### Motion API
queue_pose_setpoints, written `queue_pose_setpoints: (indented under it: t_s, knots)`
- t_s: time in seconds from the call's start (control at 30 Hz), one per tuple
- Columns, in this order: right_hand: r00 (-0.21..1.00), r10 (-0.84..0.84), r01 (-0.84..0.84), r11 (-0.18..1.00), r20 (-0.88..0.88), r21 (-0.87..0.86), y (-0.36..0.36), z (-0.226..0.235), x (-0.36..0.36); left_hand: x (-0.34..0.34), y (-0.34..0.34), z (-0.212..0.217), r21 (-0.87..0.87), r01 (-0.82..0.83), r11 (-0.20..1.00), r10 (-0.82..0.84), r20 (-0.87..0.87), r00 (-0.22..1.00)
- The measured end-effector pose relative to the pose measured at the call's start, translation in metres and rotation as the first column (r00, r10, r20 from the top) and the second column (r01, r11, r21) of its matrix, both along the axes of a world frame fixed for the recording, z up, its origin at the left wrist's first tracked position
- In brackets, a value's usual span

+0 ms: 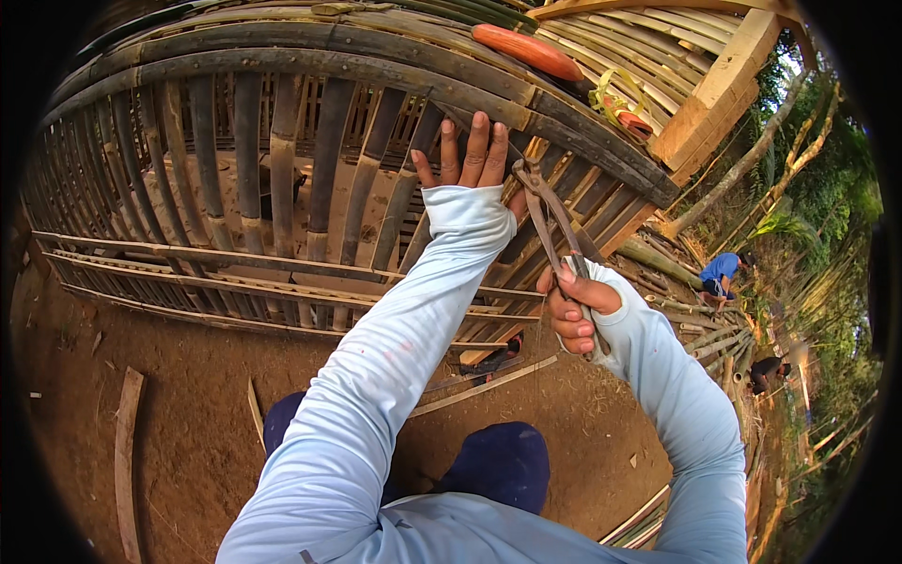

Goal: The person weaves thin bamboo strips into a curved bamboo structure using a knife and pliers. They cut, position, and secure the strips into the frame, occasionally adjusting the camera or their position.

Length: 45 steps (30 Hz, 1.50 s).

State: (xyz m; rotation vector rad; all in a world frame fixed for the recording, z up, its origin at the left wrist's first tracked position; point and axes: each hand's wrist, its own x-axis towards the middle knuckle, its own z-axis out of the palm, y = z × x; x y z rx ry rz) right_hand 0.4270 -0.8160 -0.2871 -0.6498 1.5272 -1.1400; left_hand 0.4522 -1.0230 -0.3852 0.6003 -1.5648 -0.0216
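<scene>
My right hand [583, 305] is wrapped round the long handles of rusty metal pincers [552, 221]. Their jaws point up toward the top rail, beside my left hand. With fingers spread, my left hand [467, 162] rests against the bamboo slats [385, 155] just below the dark bamboo rail [413, 80]; its thumb is partly hidden behind the sleeve cuff and pincers. The slats form a long, cage-like bamboo frame that curves across the view. Whether the pincer jaws grip anything is too small to tell.
A long orange-red object [528, 52] and a yellow-green strip [615, 99] lie on top of the frame, near a squared timber [719, 89]. A plank [129, 451] lies on the brown dirt at left. Bamboo poles [714, 334] and two people [722, 274] are farther off at right.
</scene>
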Motion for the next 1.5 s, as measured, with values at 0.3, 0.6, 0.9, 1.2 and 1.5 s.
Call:
queue_pose_setpoints:
  t_s: [0.3,0.6,0.9,1.2,1.5]
  knots:
    - [0.931,-0.159,0.124,0.984,-0.329,-0.127,0.010,0.014,0.025,0.003,-0.002,-0.001,0.020,0.016,1.000,-0.016,-0.006,1.000]
    - [0.246,0.072,0.116,0.988,-0.967,0.103,0.006,0.038,0.040,0.003,0.000,-0.001,0.034,0.044,0.998,-0.045,0.018,0.999]
    - [0.028,0.148,0.100,0.984,-0.989,0.150,0.011,0.057,0.042,0.004,0.002,0.001,0.027,0.120,0.992,-0.119,-0.028,0.992]
    - [0.014,0.255,0.644,0.737,-0.967,0.204,-0.037,0.073,0.051,0.004,0.000,0.001,0.015,0.112,0.994,-0.111,-0.047,0.993]
    - [-0.680,0.386,0.425,0.900,-0.623,0.094,-0.006,0.056,0.048,0.002,-0.001,0.000,0.020,0.083,0.996,-0.083,-0.031,0.996]
